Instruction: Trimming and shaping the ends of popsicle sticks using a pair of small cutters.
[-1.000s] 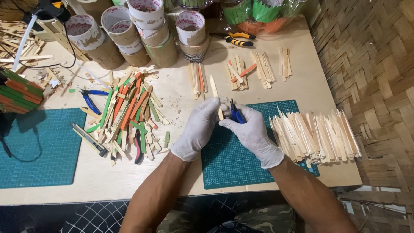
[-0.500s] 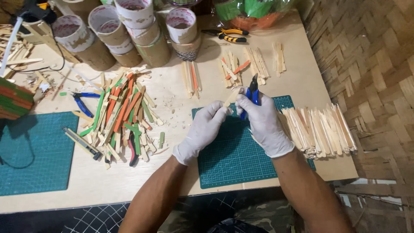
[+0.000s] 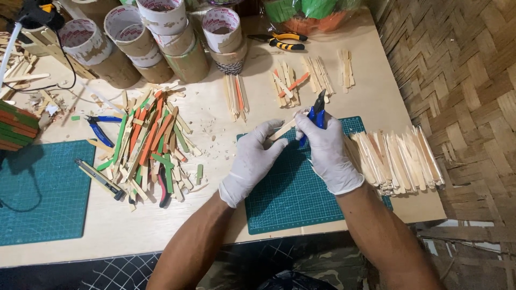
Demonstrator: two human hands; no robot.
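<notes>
Both hands wear white gloves over a green cutting mat (image 3: 301, 198). My left hand (image 3: 251, 160) pinches a plain wooden stick (image 3: 283, 129) that slants up to the right. My right hand (image 3: 326, 151) grips blue-handled cutting pliers (image 3: 317, 110), whose black jaws point away from me, just beside the stick's far end. A stack of plain wooden sticks (image 3: 398, 158) lies right of my right hand.
A heap of orange, green and plain sticks (image 3: 150, 145) lies left, with blue pliers (image 3: 99, 129) and a utility knife (image 3: 99, 180). Small stick groups (image 3: 293, 80), yellow-black pliers (image 3: 279, 42), tape rolls on tubes (image 3: 161, 37), a second green mat (image 3: 43, 188). Woven wall at right.
The view has shifted closer and slightly left. My hands have moved a little farther over the mat, the pliers now raised beside the stick's far end.
</notes>
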